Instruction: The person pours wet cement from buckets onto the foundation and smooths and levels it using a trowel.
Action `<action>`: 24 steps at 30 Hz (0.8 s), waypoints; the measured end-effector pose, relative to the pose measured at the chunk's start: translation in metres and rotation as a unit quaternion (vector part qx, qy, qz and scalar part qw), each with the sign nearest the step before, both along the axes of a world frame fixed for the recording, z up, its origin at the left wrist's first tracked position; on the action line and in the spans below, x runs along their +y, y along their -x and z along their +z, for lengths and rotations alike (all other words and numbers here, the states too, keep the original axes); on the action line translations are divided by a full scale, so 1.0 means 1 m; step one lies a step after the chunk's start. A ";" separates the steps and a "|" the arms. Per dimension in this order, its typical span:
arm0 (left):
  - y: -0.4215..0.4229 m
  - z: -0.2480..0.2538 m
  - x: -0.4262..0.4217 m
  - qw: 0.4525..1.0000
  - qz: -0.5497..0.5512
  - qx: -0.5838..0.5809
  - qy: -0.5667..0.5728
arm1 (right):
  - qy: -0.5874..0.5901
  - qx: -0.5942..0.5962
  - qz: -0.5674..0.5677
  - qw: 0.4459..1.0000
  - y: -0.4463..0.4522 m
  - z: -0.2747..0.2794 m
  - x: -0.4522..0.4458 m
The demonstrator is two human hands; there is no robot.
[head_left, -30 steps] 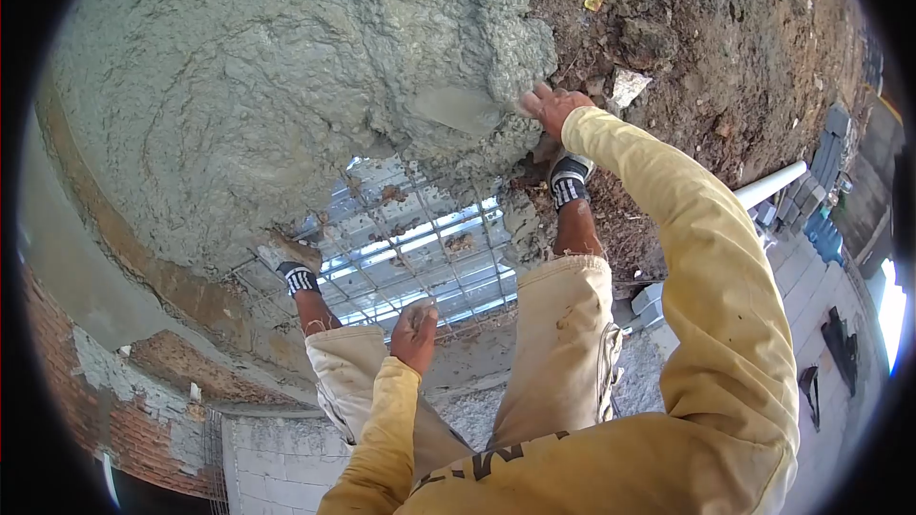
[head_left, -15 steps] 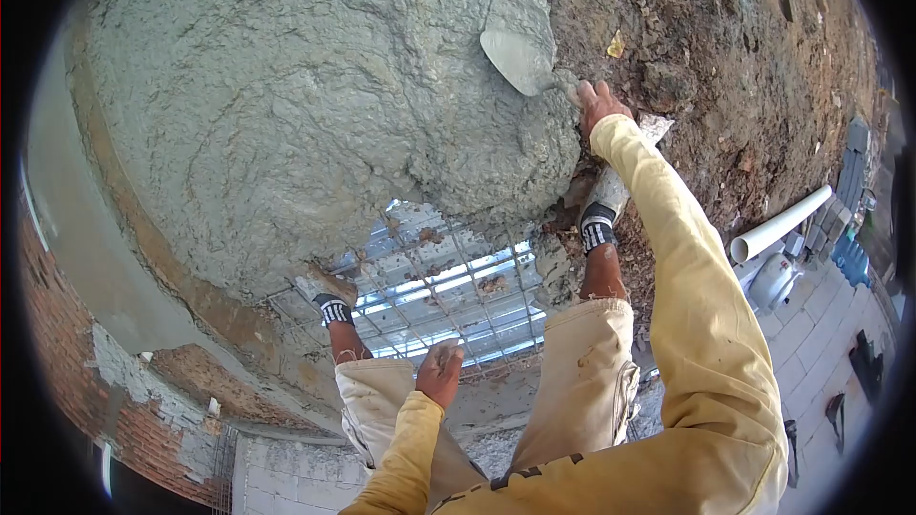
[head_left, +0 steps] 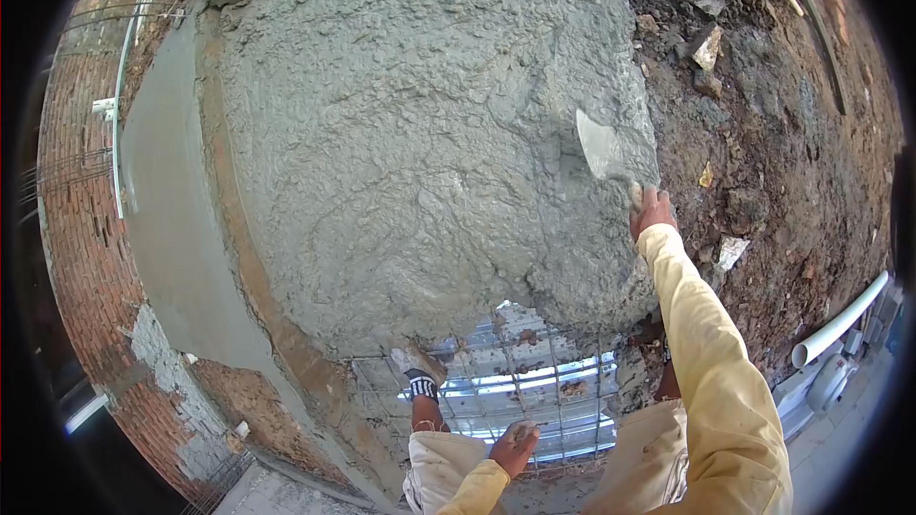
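Note:
My right hand [head_left: 653, 210] is wrapped round the handle of a trowel [head_left: 601, 146], whose metal blade lies over the wet concrete [head_left: 410, 153] near its right edge. Low in the view, my left hand [head_left: 515, 448] is closed near my left knee, above the wire mesh [head_left: 477, 348]; whether anything is inside its fingers cannot be made out. Shiny corrugated sheet [head_left: 563, 405] shows beneath the mesh. One shoe [head_left: 417, 362] stands at the edge of the concrete.
Rough soil [head_left: 763, 172] with stones borders the concrete on the right. A white pipe [head_left: 840, 319] lies at the lower right. Along the left run a smooth grey ledge [head_left: 172, 200] and a brick wall [head_left: 86, 257].
The view has shifted forward, showing more concrete. My right hand has moved forward along the concrete's edge with the trowel, whose blade has turned. My left hand stays low near the knee.

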State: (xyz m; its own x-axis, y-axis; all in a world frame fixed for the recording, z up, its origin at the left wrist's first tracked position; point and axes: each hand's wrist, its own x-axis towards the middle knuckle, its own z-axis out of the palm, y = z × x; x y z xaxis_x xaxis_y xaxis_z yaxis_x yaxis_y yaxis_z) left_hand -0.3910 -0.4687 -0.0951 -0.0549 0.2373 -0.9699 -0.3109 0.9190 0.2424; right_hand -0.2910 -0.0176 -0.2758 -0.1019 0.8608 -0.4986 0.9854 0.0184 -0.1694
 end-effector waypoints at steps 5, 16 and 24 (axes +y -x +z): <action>0.020 0.004 -0.018 0.999 -0.036 0.003 0.033 | 0.019 -0.046 -0.085 0.995 0.120 -0.017 0.049; 0.042 0.018 -0.049 0.996 0.062 -0.041 0.039 | 0.214 0.008 0.195 0.957 0.362 0.002 -0.227; 0.030 -0.003 -0.084 0.997 0.037 0.058 -0.040 | 0.313 0.045 0.365 0.875 0.368 0.042 -0.290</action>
